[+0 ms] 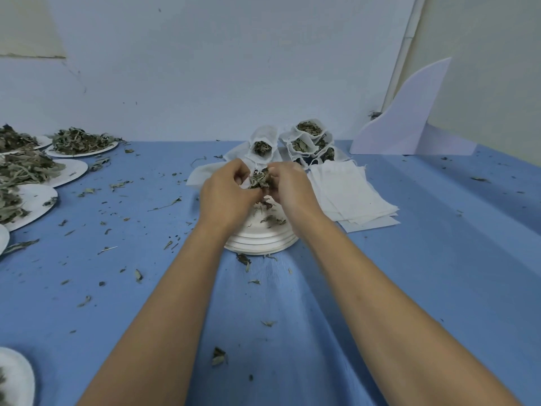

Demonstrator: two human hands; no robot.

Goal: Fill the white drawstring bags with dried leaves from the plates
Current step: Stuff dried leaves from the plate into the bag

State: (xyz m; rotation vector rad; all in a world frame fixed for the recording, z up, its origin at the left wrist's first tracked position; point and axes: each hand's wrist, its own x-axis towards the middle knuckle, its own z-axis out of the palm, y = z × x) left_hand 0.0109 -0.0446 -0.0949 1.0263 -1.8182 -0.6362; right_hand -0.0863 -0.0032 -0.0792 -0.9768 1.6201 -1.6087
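A pale bluish wall rises behind the worktop, scuffed with small dark marks and a thin crack at the left. A cream patch with a ragged lower edge fills its upper left corner. A blue cloth covers the worktop in long shallow folds, and at the right a white pipe runs up slantwise between the bluish wall and a cream wall, with a curved white board standing at its foot under soft, even light.
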